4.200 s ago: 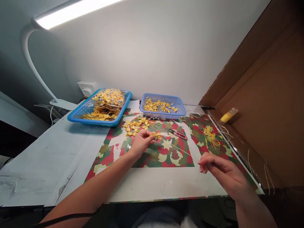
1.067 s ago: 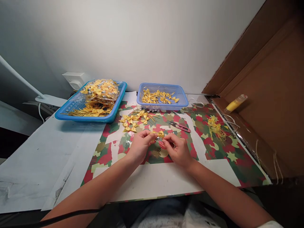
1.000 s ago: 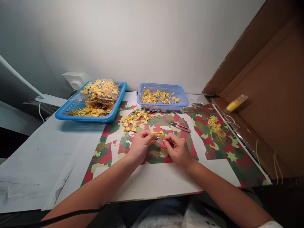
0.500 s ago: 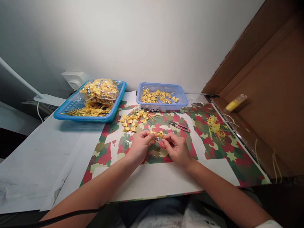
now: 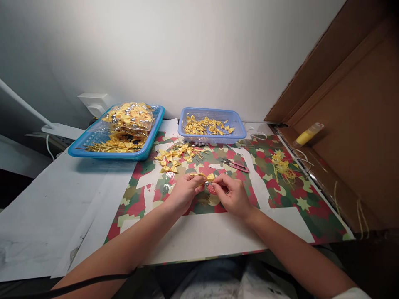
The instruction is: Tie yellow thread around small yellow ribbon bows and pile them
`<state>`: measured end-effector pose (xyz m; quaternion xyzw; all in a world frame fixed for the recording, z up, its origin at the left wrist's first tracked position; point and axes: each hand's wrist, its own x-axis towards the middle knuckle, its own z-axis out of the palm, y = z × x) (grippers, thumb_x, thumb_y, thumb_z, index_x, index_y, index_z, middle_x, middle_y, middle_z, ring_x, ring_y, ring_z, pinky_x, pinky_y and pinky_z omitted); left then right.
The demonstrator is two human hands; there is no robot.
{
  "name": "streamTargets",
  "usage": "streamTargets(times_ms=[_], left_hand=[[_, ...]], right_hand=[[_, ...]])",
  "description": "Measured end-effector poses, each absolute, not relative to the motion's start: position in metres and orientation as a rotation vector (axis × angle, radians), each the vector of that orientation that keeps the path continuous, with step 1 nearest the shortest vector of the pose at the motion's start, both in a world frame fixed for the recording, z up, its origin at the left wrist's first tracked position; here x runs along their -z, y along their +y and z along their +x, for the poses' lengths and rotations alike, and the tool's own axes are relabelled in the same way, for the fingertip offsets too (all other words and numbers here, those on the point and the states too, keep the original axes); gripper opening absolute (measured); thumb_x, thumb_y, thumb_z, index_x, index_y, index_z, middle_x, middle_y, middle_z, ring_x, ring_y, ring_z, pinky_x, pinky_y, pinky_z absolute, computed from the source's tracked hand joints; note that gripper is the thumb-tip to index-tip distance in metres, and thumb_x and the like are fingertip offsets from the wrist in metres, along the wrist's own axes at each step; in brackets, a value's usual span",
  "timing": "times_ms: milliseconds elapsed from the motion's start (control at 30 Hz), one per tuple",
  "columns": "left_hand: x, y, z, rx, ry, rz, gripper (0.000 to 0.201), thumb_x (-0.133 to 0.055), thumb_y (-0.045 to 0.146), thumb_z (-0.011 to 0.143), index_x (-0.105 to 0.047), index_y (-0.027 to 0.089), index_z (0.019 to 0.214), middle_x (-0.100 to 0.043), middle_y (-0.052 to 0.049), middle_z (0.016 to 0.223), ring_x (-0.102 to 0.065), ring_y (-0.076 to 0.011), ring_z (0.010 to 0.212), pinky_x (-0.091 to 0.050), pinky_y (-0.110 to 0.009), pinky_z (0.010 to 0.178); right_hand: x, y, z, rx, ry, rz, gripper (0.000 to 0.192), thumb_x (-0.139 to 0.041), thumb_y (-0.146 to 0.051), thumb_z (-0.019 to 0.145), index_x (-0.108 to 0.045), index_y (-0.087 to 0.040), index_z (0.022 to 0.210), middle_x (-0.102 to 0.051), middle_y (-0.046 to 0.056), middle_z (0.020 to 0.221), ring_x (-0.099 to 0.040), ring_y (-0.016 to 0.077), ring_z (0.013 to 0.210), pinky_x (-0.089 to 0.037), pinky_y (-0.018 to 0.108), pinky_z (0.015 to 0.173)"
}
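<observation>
My left hand pinches a small yellow ribbon bow above the patterned mat. My right hand meets it from the right, fingertips closed on the same bow, apparently on a thin thread at its middle. A small silver bead hangs just under the bow. Several finished yellow bows lie on the mat just beyond my hands. Red thread snips lie to the right of them.
A large blue tray with bagged yellow bows stands at the back left. A smaller blue basket of loose bows is behind the mat. Yellow thread scraps lie right. A brown cardboard wall with a yellow tube borders the right.
My right hand came in from the lower right to join the left at the bow. Over the last second both hands barely moved; the view tilted slightly.
</observation>
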<state>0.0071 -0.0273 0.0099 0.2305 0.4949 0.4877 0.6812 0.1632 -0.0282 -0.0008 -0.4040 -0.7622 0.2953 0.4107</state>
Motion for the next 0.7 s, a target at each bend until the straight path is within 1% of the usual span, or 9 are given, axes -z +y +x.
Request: streamTargets(times_ms=[100,267,367,533,700], left_hand=[[-0.011,-0.027,0.007,-1.09,1.11,0.512,0.02,-0.078,0.022,0.047,-0.061,0.013,0.052,-0.058,0.0,0.059,-0.053,-0.0081,0.059,-0.045,-0.018,0.056],[-0.015,-0.028,0.007,-1.113,1.114,0.501,0.028,-0.08,0.022,0.046,-0.053,0.014,0.047,-0.056,0.002,0.057,-0.053,-0.0082,0.06,-0.044,-0.018,0.056],[-0.015,-0.028,0.007,-1.101,1.114,0.505,0.026,-0.08,0.022,0.046,-0.056,0.014,0.049,-0.057,0.002,0.057,-0.053,-0.0083,0.06,-0.044,-0.018,0.057],[-0.011,-0.029,0.009,-1.136,1.135,0.516,0.023,-0.08,0.023,0.046,-0.059,0.014,0.053,-0.061,0.0,0.058,-0.055,-0.0099,0.06,-0.045,-0.02,0.058],[-0.005,-0.031,0.011,-1.201,1.156,0.582,0.024,-0.081,0.028,0.05,-0.063,0.014,0.059,-0.06,0.001,0.058,-0.054,-0.0095,0.058,-0.043,-0.021,0.057]], right_hand=[[-0.002,-0.026,0.166,-0.642,-1.98,-0.987,0.015,-0.049,-0.014,0.086,-0.055,-0.019,0.073,-0.057,-0.001,0.062,-0.047,0.0104,0.054,-0.036,0.022,0.051],[-0.003,-0.021,0.172,-0.498,-2.059,-0.922,0.016,-0.05,-0.011,0.086,-0.058,-0.019,0.075,-0.061,0.001,0.064,-0.05,0.0125,0.057,-0.038,0.025,0.055],[-0.002,-0.02,0.172,-0.472,-2.051,-0.916,0.017,-0.05,-0.011,0.086,-0.059,-0.019,0.075,-0.062,0.002,0.065,-0.051,0.0132,0.059,-0.039,0.025,0.055],[-0.003,-0.023,0.169,-0.522,-1.984,-0.966,0.017,-0.051,-0.014,0.087,-0.058,-0.02,0.073,-0.06,0.0,0.062,-0.048,0.0117,0.055,-0.039,0.025,0.053],[-0.002,-0.027,0.164,-0.665,-1.878,-0.986,0.017,-0.051,-0.016,0.088,-0.057,-0.02,0.073,-0.061,0.0,0.063,-0.053,0.0113,0.057,-0.04,0.023,0.052]])
